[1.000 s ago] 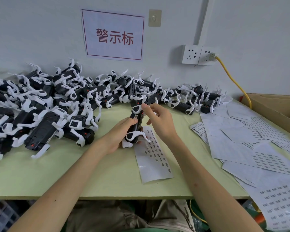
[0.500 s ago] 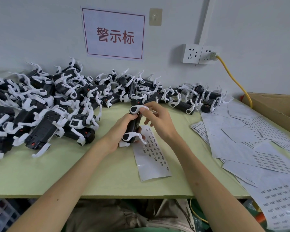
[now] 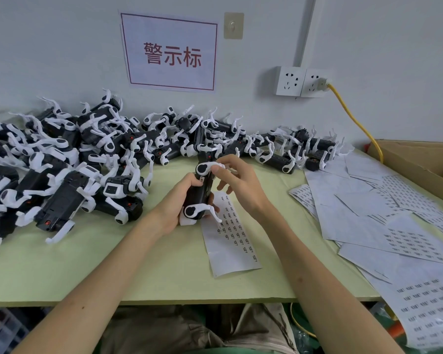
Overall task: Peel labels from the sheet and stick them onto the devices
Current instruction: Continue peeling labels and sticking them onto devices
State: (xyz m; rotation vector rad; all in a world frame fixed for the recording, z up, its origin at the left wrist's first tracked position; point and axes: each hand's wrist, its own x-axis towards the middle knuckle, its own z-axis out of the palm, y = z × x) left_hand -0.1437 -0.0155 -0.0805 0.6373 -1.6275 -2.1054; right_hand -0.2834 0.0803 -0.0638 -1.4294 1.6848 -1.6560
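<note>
Your left hand is wrapped round the black body of a device, holding it upright just above the bench, thumb lying beside a small label on its upper side. Your right hand is up at the top end, thumb and forefinger pinching the tip of the upper white leg, the other fingers loosely spread. The label sheet lies flat on the bench directly under and in front of the device, partly emptied, with rows of labels left on it. To your left and along the wall sits the pile of devices; to your right, loose sheets overlap beside a cardboard box.
</note>
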